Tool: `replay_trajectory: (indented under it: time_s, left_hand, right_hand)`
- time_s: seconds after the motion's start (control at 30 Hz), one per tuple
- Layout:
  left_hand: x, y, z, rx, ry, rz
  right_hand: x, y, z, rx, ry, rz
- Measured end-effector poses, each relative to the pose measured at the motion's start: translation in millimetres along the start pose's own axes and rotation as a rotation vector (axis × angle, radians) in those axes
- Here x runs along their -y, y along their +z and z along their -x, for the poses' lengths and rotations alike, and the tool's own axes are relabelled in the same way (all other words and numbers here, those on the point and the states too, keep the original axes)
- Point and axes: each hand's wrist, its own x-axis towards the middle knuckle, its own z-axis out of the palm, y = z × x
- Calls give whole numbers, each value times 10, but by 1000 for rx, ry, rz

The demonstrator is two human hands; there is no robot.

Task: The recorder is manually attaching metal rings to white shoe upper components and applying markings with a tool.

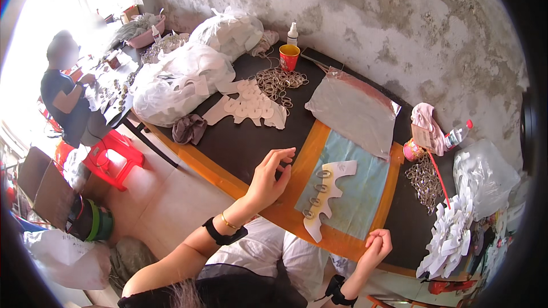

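White scalloped card cutout [326, 197], flat on blue sheet [365, 194], bears 4 metal rings; left hand [269, 178] hovers open-fingered, right hand [377, 246] clenched, empty.

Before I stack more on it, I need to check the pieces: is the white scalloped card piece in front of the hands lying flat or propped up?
Flat. The white scalloped card piece lies spread on the pale blue sheet, with four metal rings resting along it.

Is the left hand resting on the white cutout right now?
No, the left hand is raised with open fingers, left of the white cutout on the blue sheet.
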Motion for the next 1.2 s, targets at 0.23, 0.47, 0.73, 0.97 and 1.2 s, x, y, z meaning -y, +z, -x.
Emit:
replay_trajectory:
  time_s: [0.23, 0.47, 0.73, 0.97, 1.2]
  left_hand:
    - [30, -26, 21, -42, 9, 11]
    - [-3, -36, 71, 4, -76, 71]
    - [-210, -280, 74, 103, -29, 206]
    - [-363, -624, -8, 71, 487, 435]
    - [194, -421, -89, 93, 219, -29]
  right_hand:
    - [48, 56, -2, -9, -10, 2]
    - [-9, -2, 15, 18, 6, 27]
    - [45, 44, 21, 7, 5, 6]
    - [50, 46, -3, 7, 13, -10]
    - [31, 3, 5, 1, 12, 31]
